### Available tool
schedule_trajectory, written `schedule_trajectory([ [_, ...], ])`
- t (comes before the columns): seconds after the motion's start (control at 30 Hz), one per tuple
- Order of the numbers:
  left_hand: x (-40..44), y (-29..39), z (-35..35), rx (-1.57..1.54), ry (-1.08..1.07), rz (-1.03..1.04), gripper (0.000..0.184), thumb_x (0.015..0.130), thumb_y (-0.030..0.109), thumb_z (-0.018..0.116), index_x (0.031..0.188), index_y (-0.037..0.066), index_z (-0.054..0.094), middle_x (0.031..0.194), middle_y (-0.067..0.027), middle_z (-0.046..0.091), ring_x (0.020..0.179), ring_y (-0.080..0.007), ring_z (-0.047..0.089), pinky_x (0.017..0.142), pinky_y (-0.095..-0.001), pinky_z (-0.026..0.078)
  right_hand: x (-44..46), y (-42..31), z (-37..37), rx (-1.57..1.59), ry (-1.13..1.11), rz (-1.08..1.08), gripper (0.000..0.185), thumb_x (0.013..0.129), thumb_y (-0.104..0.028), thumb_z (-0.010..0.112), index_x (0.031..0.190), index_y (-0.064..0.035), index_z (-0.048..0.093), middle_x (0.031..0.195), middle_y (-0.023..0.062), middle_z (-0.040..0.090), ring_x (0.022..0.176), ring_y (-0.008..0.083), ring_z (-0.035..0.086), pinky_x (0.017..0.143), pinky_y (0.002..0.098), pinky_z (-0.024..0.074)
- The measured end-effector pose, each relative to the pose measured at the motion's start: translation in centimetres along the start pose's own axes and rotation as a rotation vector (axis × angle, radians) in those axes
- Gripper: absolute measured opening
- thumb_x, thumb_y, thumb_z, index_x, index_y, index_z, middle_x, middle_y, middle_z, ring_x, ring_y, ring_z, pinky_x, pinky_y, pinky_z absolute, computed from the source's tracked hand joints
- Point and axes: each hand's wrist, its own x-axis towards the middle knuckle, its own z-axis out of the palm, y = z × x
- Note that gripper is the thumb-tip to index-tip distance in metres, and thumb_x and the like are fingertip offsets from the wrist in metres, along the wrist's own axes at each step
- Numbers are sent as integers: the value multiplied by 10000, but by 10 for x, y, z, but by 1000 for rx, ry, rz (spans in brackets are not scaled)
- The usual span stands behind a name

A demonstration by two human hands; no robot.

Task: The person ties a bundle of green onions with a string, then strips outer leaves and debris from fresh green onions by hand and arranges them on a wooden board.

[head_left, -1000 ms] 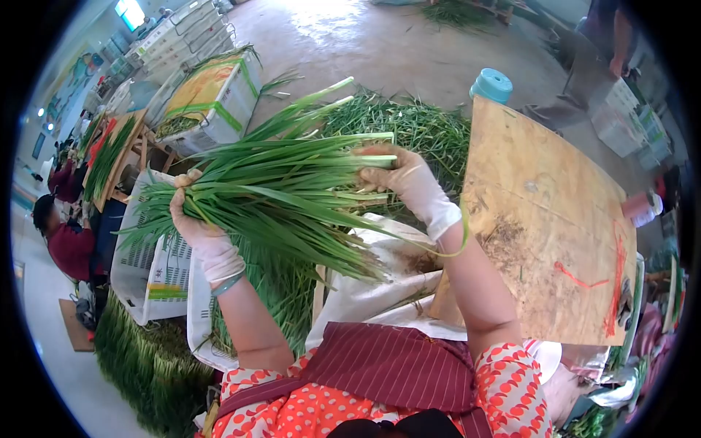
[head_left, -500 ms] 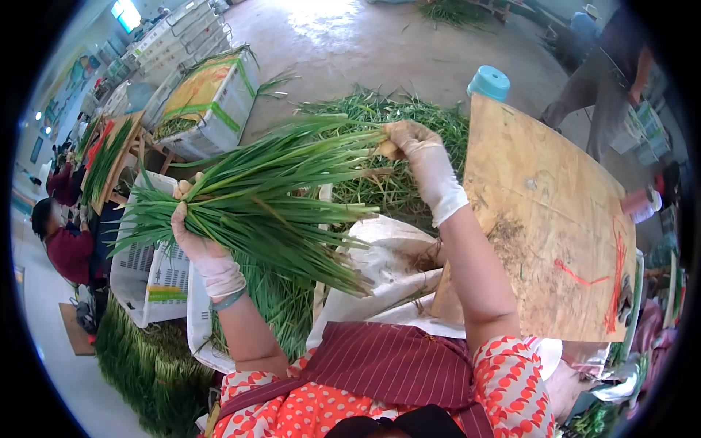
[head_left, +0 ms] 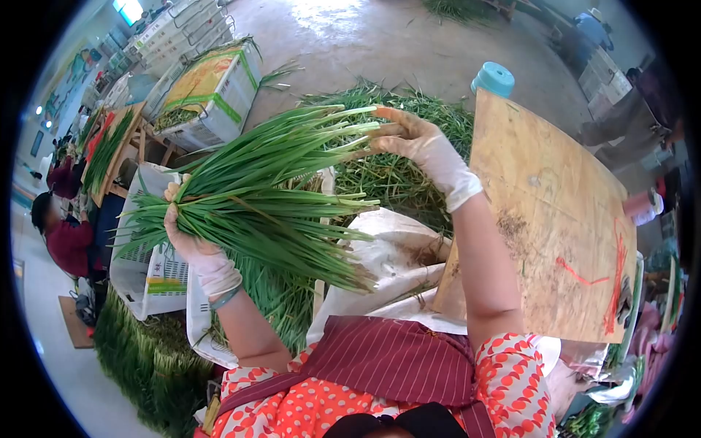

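A loose, fanned-out bunch of long green leafy stalks that look like chives (head_left: 266, 201) lies sideways across the middle of the view. My left hand (head_left: 191, 235), in a thin whitish glove, is wrapped round the bunch near its left end, with fingertips showing over the top. At the other side, my gloved right hand (head_left: 422, 146) is by the pale upper stalk ends. Its fingers are stretched out and apart, at or just touching those ends; whether a stalk sits between them is hard to see.
A wooden board (head_left: 548, 212) with red ties stands at right, a teal stool (head_left: 493, 79) behind it. Green trimmings (head_left: 394, 190) are heaped ahead. White crates (head_left: 208, 350) and stacked bunches (head_left: 150, 365) are at left. Other people work at left and far right.
My right hand's fingers have loosened from a closed grip at the stalk ends and spread. The bunch and my left hand have shifted slightly left. A person at far right has moved.
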Motion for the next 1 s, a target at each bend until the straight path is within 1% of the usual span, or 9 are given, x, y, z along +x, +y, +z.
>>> schedule_trajectory([
  [0.03,1,0,-3,-36,26,8,362,791,79,500,1148,82,557,1260,-136,488,1185,-281,438,982,-514,356,4,7,3,3,1,-1,409,844,-232,605,1194,-36,526,1065,91,611,949,163,578,919,268,411],
  [0.13,2,1,-5,-80,-13,-30,363,798,96,494,1157,75,546,1276,-154,466,1184,-287,436,984,-515,355,13,25,7,793,84,68,480,851,-338,577,1224,-50,488,982,73,627,866,162,602,804,274,480],
  [0.3,-2,-3,1,7,-4,26,392,798,102,492,1186,57,512,1263,-154,476,1173,-295,444,987,-516,354,-7,25,27,686,65,40,464,835,-346,594,1178,-38,532,991,64,630,861,132,599,761,241,490],
  [0.43,2,3,-5,43,43,5,418,792,107,487,1206,50,491,1248,-154,485,1163,-303,451,988,-512,356,-7,18,26,393,294,26,350,757,-249,697,1066,-99,629,1120,61,581,988,174,547,839,307,448],
  [0.5,0,3,-5,23,43,-8,421,791,107,484,1209,50,486,1245,-153,487,1165,-303,448,987,-520,352,-9,12,30,-815,582,-646,344,685,-243,738,1015,-188,658,1125,72,577,1055,219,504,909,367,359],
  [0.53,-1,3,-4,3,35,-27,424,791,108,481,1211,49,482,1241,-153,490,1168,-304,444,987,-528,348,-9,10,34,-797,543,-672,400,629,-249,752,1016,-266,650,1146,51,562,1100,239,460,950,399,288],
  [0.67,-2,-8,9,-5,44,-24,384,787,89,482,1169,52,495,1244,-144,489,1165,-295,444,989,-569,318,-3,6,55,-1148,431,-809,426,632,-231,729,1041,-292,624,1131,-25,583,1085,192,484,963,411,255],
  [0.83,-4,-17,13,-144,-86,-5,342,786,44,479,1127,70,499,1233,-133,494,1171,-276,442,1008,-543,310,6,16,58,-1015,366,-801,257,724,-171,670,963,-266,655,1003,-53,655,1015,159,540,976,403,231],
  [1.0,-7,-15,14,-76,-7,-47,333,793,88,493,1124,57,512,1208,-138,511,1157,-284,451,985,-513,357,-2,-2,58,-51,454,-360,122,826,-165,621,918,-105,673,875,0,678,842,106,582,851,276,377],
])
